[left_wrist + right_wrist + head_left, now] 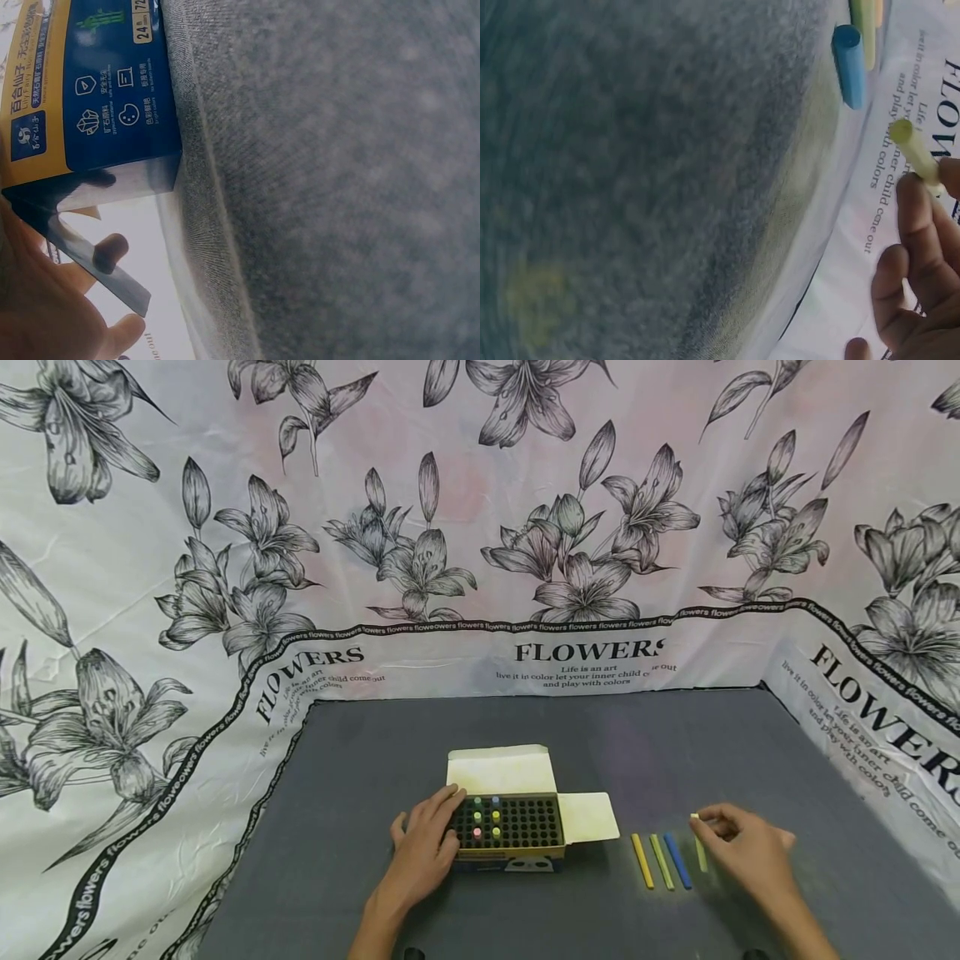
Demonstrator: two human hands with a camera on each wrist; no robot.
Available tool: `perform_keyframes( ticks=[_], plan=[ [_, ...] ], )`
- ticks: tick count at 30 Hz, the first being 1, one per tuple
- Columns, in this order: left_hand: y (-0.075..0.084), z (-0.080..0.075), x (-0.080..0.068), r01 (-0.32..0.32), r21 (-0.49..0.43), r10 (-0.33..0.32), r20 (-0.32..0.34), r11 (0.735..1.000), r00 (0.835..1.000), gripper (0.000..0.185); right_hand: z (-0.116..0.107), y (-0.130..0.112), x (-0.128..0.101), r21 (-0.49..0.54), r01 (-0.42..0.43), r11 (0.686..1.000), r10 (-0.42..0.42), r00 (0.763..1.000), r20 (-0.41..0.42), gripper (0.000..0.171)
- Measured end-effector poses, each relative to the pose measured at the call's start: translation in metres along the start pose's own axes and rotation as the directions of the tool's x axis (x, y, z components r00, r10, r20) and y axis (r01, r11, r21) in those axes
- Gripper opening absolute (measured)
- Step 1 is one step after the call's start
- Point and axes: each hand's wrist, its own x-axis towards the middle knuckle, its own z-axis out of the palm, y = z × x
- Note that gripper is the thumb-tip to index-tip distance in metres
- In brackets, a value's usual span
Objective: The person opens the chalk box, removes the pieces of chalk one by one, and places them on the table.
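My right hand point(746, 843) pinches a pale yellow-green chalk stick point(701, 853) between thumb and fingertips. In the right wrist view, that stick's round end juts past the fingers. Left of it, yellow point(642, 862), green point(663, 862) and blue chalk sticks point(678, 862) lie side by side on the table. My left hand point(423, 843) holds the left side of an open chalk box point(510, 853). Several coloured chalk ends stand in the left part of its black holed insert point(532, 822). The left wrist view shows the box's printed blue and yellow side point(112, 97) and a flap beside the fingers.
The box's pale lid point(501, 771) stands open at the back, and a side flap point(588, 817) sticks out to the right. Grey cloth point(585, 735) covers the table. A white flower-printed curtain point(450, 568) encloses its back and sides.
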Motion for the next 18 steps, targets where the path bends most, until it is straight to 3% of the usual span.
perform_keyframes(
  ticks=[3,7,18],
  plan=[
    [0.0,0.0,0.0,0.001,-0.001,-0.001,0.002,1.0,1.0,0.056,-0.003,0.002,0.003,-0.081,-0.04,0.996,0.051,0.989,0.137,0.026],
    [0.0,0.0,-0.001,-0.001,-0.004,0.001,0.0,1.0,1.0,0.056,-0.002,0.001,0.009,-0.143,-0.059,0.988,0.097,0.958,0.272,0.029],
    [0.001,0.0,-0.001,0.007,0.004,-0.007,0.003,1.0,1.0,0.056,0.007,-0.003,0.016,-0.251,-0.065,0.966,0.152,0.927,0.343,0.022]
  ],
)
